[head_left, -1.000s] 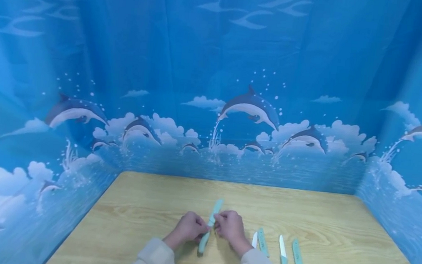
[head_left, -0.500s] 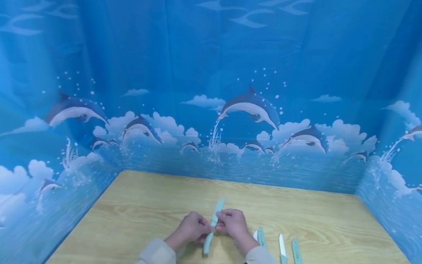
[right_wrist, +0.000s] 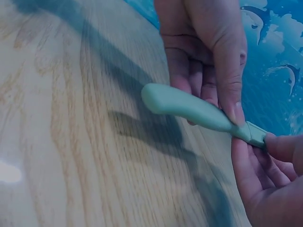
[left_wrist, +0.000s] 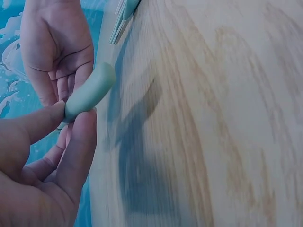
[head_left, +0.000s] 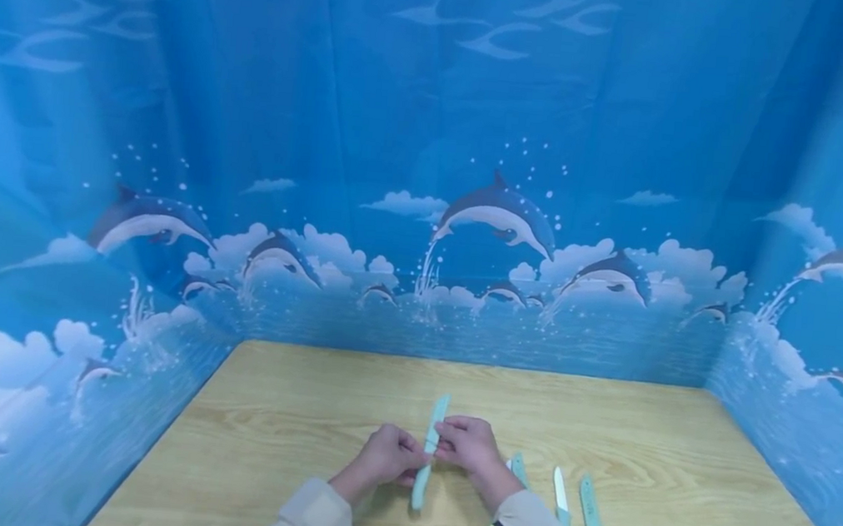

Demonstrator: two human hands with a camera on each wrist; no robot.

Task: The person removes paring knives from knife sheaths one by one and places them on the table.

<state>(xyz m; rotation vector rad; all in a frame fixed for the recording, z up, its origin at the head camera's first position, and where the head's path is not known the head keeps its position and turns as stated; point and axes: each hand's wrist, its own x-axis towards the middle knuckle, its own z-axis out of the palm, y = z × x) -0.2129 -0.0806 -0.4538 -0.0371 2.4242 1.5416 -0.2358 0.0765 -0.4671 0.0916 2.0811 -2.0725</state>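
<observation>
A mint-green knife is held above the table between my hands, its blade hidden inside a matching sheath. My left hand pinches the handle near the sheath's mouth, thumb against fingers. From the other side, my right hand pinches the sheath close to where it meets the handle. In the right wrist view the curved handle runs up to the sheath with no clear gap. The left wrist view shows the rounded handle end toward the camera.
On the wooden table, right of my right forearm, lie an unsheathed knife and a loose green sheath. Another sheath sits beside a white blade, both partly covered by the forearm. A blue dolphin-print curtain borders the table.
The knife and sheath have turned slightly more upright, the handle end shifting right. Both hands moved a little to the right; the right forearm now covers more of the nearest knife and sheath.
</observation>
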